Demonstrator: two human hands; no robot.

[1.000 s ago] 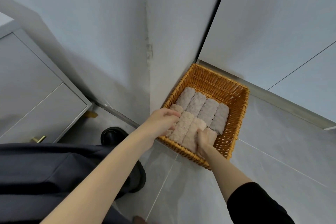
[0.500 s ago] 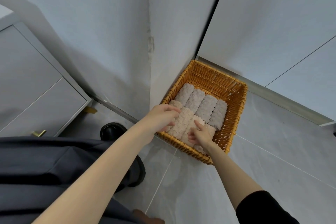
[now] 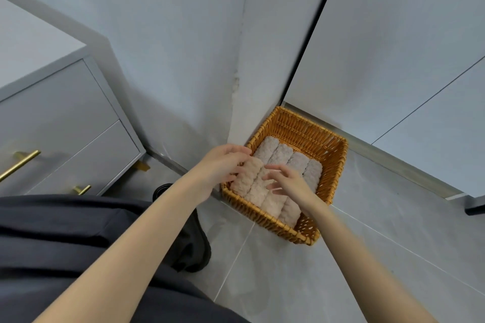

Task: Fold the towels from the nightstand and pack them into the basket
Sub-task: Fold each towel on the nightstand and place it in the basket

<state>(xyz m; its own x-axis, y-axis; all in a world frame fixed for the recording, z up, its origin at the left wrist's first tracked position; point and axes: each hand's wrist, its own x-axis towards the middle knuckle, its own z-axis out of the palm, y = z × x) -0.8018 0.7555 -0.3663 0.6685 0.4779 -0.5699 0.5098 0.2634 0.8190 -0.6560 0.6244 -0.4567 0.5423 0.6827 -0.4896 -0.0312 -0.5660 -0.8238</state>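
Note:
An orange wicker basket (image 3: pixel 309 131) stands on the floor in the corner by the wall. Inside lie two rows of rolled beige towels: a far row (image 3: pixel 282 153) and a near row (image 3: pixel 270 200). My left hand (image 3: pixel 223 165) reaches over the basket's left rim, and its fingers curl round the leftmost near roll (image 3: pixel 248 176). My right hand (image 3: pixel 288 182) hovers over the near row with its fingers spread and relaxed, holding nothing. Whether the fingertips touch the towels is unclear.
A grey nightstand (image 3: pixel 60 118) with gold handles stands at the left. A dark shoe (image 3: pixel 194 252) is on the grey tiled floor beside the basket. White walls and a door panel (image 3: pixel 393 47) close in behind the basket.
The right hand has lifted off the near rolls and spread its fingers. The left hand stays on the leftmost roll. The camera has pulled back, so the nightstand drawers show more.

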